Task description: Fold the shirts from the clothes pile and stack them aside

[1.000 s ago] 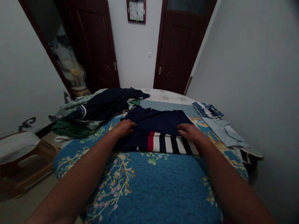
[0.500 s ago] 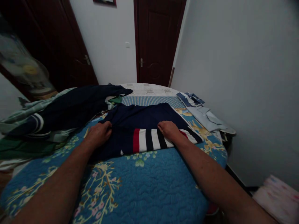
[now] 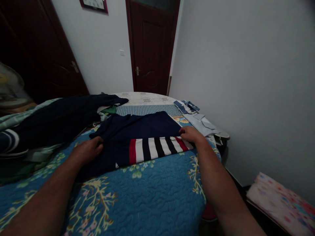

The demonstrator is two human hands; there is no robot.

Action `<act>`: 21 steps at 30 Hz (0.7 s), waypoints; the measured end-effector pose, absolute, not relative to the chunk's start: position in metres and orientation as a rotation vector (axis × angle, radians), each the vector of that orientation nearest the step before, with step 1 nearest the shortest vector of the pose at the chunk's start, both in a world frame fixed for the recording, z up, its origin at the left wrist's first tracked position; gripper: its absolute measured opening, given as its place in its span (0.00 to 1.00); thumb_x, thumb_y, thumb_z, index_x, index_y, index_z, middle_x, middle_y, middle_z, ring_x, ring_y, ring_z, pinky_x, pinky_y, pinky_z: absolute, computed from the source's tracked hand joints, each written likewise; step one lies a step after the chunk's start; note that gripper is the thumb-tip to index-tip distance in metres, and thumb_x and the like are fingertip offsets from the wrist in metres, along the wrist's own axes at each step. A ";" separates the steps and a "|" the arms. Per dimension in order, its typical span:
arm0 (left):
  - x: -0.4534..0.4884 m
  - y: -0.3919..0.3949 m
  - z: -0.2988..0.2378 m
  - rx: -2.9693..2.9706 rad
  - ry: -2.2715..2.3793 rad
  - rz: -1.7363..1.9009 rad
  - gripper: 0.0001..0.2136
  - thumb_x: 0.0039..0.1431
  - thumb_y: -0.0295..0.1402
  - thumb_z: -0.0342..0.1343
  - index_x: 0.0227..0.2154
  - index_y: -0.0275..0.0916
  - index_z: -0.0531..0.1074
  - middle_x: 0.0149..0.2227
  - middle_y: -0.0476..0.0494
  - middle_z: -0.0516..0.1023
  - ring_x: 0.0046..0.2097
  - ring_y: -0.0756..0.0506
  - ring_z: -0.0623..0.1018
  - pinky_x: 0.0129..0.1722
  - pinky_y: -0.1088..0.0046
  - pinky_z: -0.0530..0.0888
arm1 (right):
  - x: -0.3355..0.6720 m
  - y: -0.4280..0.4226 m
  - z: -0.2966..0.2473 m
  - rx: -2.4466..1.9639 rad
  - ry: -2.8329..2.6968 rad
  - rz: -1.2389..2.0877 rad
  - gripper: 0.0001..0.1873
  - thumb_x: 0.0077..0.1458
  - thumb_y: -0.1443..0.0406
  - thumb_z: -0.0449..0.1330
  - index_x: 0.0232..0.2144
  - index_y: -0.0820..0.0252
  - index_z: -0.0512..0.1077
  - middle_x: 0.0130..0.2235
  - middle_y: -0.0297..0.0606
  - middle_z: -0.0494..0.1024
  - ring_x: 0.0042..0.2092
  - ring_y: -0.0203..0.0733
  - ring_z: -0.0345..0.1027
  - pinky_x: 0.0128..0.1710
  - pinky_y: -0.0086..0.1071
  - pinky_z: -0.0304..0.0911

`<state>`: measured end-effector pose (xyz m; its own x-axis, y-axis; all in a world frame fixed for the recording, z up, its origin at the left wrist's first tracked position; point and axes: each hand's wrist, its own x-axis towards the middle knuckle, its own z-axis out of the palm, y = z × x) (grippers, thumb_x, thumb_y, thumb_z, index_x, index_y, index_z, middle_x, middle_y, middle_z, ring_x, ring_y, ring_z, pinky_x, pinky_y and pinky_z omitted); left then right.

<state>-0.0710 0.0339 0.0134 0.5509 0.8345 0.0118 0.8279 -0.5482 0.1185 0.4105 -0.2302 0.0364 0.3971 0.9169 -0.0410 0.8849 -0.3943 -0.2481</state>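
Note:
A navy shirt [image 3: 147, 126] lies spread on the bed, its near side folded over into a strip with red, white and black stripes [image 3: 157, 147]. At the left part of the shirt, my left hand [image 3: 87, 150] has its fingers curled closed on the dark cloth. My right hand [image 3: 191, 133] pinches the fabric at the right end of the striped strip, by the shirt's edge. The fingertips of both hands are partly hidden.
A blue floral quilt [image 3: 147, 193] covers the bed. Dark and green clothes [image 3: 66, 113] are heaped at the left. Folded light grey clothing [image 3: 200, 124] and a blue-and-white piece [image 3: 185, 106] lie at the right edge. A pink patterned item [image 3: 280, 200] sits low right.
My right hand has moved right along the striped strip to its end, uncovering more stripes. My left hand stays at the shirt's left part. The whole view has turned slightly right.

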 end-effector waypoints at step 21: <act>-0.074 0.032 0.006 2.451 1.576 0.356 0.14 0.67 0.43 0.52 0.43 0.43 0.79 0.45 0.41 0.85 0.49 0.39 0.82 0.48 0.66 0.75 | 0.428 -0.219 -0.003 -2.767 -1.230 -0.031 0.20 0.69 0.61 0.52 0.51 0.61 0.81 0.50 0.54 0.84 0.52 0.55 0.79 0.49 0.40 0.68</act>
<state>-0.0741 0.0319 0.0058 0.4006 0.9117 0.0908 0.8621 -0.4087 0.2995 0.4285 -0.2187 -0.0028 0.6708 0.7389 0.0645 0.7412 -0.6646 -0.0950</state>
